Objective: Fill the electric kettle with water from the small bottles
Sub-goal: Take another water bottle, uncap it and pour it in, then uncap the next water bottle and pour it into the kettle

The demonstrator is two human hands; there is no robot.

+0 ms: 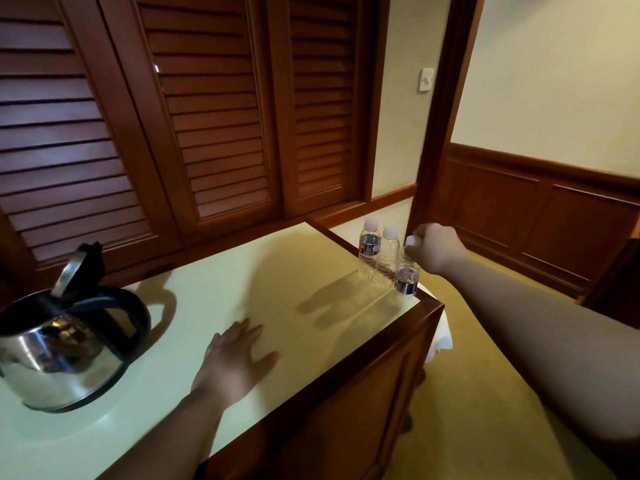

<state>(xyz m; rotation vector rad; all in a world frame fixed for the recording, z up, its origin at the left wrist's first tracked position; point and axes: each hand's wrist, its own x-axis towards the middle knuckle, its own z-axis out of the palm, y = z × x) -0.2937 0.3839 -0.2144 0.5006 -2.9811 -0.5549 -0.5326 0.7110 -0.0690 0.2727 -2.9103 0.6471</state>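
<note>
A steel electric kettle [59,355] with a black handle stands at the left of the table, its lid tipped up. Three small clear water bottles with white caps stand in a row at the table's far right corner. My right hand [434,249] grips the neck and cap of the nearest bottle [408,278], which stands on the table. The middle bottle [388,252] and the far bottle [370,244] are untouched. My left hand [239,358] rests flat on the tabletop, fingers spread, to the right of the kettle.
The pale green tabletop [277,278] has a wooden rim; its right edge drops to a yellow carpet [467,427]. Louvred wooden doors [207,116] stand behind the table. A wooden door frame [446,98] rises just behind the bottles.
</note>
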